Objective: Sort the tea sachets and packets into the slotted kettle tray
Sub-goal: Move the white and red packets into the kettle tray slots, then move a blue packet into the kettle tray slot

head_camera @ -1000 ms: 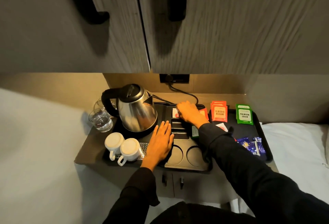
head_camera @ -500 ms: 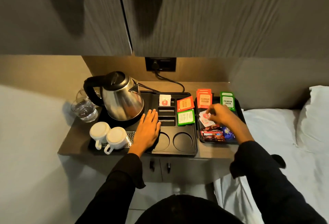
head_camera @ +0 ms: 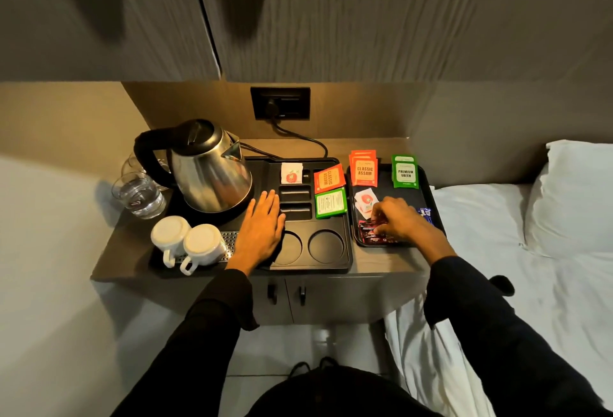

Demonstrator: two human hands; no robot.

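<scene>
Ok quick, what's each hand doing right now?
Left hand: open, flat on the kettle tray.
Right hand: fingers curled on the red packets; grip cannot be told.

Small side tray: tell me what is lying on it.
Side tray holds orange Assam packets, green packets, a white sachet, red sachets. Right hand covers more.

A wood-grain cupboard (head_camera: 331, 15) hangs above the counter (head_camera: 109, 260); a wall socket (head_camera: 280, 103) sits behind it, a white bed (head_camera: 530, 251) to its right.

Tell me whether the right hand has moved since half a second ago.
Yes. The right hand has dropped from the white sachet toward the near edge of the side tray, onto the dark red packets.
</scene>
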